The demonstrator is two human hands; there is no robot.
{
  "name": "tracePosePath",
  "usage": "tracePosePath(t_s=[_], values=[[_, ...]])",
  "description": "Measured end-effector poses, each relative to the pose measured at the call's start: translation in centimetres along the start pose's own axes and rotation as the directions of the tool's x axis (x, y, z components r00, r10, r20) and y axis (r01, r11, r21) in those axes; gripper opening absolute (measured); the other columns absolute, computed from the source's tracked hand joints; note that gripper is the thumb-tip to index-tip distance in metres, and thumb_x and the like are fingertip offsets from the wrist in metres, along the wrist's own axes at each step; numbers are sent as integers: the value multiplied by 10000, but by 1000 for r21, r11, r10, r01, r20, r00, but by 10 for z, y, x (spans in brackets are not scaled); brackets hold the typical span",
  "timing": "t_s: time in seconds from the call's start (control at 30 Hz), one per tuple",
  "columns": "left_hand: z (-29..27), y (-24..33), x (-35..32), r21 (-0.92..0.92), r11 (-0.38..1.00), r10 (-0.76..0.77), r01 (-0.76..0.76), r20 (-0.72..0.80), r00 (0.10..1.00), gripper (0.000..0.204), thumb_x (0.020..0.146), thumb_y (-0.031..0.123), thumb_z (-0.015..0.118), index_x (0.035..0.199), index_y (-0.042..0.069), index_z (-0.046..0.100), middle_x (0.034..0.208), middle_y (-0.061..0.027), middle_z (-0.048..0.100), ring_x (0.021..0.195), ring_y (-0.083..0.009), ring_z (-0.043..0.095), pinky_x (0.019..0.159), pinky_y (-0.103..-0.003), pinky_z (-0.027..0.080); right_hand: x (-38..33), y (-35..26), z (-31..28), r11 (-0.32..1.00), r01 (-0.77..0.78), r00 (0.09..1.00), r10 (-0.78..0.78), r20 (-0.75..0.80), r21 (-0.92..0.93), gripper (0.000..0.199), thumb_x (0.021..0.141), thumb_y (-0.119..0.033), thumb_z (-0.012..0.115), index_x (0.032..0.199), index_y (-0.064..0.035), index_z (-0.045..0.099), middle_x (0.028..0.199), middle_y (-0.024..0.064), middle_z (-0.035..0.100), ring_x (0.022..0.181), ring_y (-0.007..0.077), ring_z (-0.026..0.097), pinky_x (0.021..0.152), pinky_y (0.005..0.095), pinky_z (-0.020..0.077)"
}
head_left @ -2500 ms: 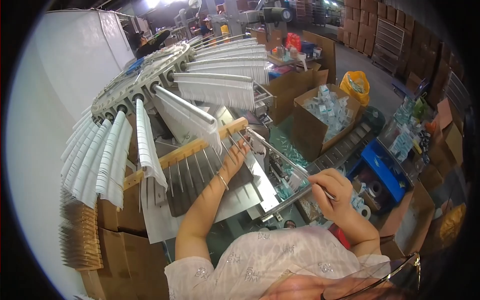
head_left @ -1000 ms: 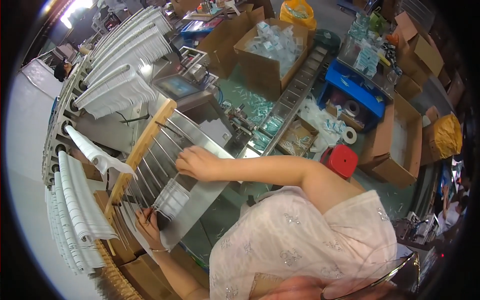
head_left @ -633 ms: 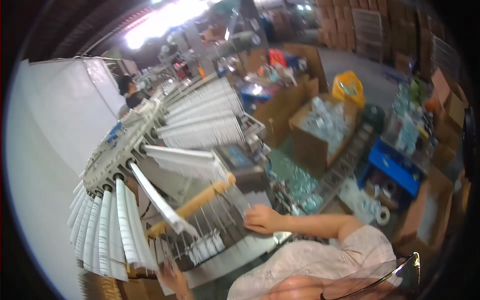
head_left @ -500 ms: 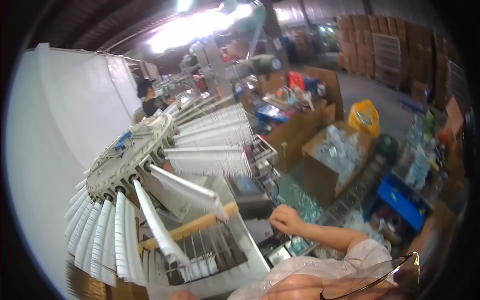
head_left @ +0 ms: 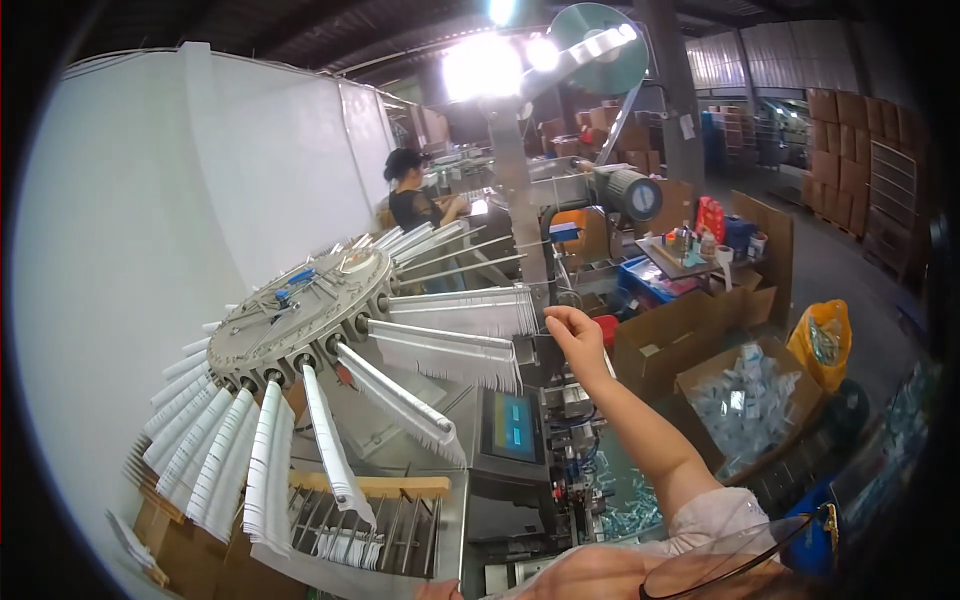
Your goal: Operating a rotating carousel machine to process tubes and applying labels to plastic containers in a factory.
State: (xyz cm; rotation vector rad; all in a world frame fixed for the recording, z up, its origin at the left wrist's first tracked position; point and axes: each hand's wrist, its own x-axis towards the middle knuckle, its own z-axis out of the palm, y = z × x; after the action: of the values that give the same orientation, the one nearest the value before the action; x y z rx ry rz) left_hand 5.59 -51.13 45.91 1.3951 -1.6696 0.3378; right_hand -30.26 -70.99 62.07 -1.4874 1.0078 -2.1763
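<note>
A round grey carousel (head_left: 300, 305) carries several radial arms hung with white strip bundles (head_left: 445, 350). My right hand (head_left: 577, 338) is raised at the outer tip of one loaded arm, its fingers pinched together with nothing visible between them. Only a sliver of my left hand (head_left: 437, 590) shows at the lower edge, beside a wooden rack with metal rods (head_left: 370, 510) that holds a few white strips. What the left hand grips is hidden.
A control box with a blue screen (head_left: 515, 425) stands under the arms. Open cardboard boxes (head_left: 690, 335), one full of clear packets (head_left: 745, 400), and a yellow bag (head_left: 825, 340) sit to the right. Another person in a black top (head_left: 410, 205) works behind the carousel.
The view has tilted up from the rack to the carousel. My right hand rose from the rack area to the arm tips. My left hand slid to the lower edge.
</note>
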Motion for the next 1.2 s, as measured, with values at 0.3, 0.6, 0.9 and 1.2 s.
tracePosePath(t_s=[0.3, 0.6, 0.9, 1.2], values=[[15, 21, -13, -166, 986, -14, 22, 49, 999, 157, 739, 86, 507, 878, 49, 569, 841, -157, 561, 745, -308, 539, 677, -399, 440, -16, 9, -12, 990, -123, 992, 121, 45, 62, 147, 818, -108, 580, 939, -25, 589, 674, -78, 460, 609, 7, 394, 555, 154, 317], [5, 0, -20, -419, 908, 70, -15, 115, 991, 123, 706, 53, 516, 801, 37, 593, 787, -160, 570, 704, -311, 540, 639, -394, 436, -38, -13, -5, 994, -59, 998, 56, -36, -92, 144, 828, -135, 571, 888, -6, 591, 772, -36, 544, 702, 34, 466, 640, 183, 374], [-68, -66, -24, -294, 956, 158, -8, 493, 856, 52, 682, 7, 539, 684, 49, 570, 643, -134, 545, 571, -280, 527, 528, -348, 416, -98, -31, -5, 979, -111, 967, 67, -244, -169, 107, 857, -128, 523, 860, -30, 565, 766, -28, 508, 711, 47, 447, 650, 191, 369], [-106, -281, 86, -884, 113, -702, 453, 251, 666, 257, 861, 136, 489, 1100, 45, 490, 786, -30, 526, 671, -89, 496, 544, -188, 391, -259, -57, 90, 974, -188, 952, 213, 219, -130, 599, 738, 22, 566, 1279, -52, 322, 819, 12, 498, 709, 68, 455, 652, 198, 383]])
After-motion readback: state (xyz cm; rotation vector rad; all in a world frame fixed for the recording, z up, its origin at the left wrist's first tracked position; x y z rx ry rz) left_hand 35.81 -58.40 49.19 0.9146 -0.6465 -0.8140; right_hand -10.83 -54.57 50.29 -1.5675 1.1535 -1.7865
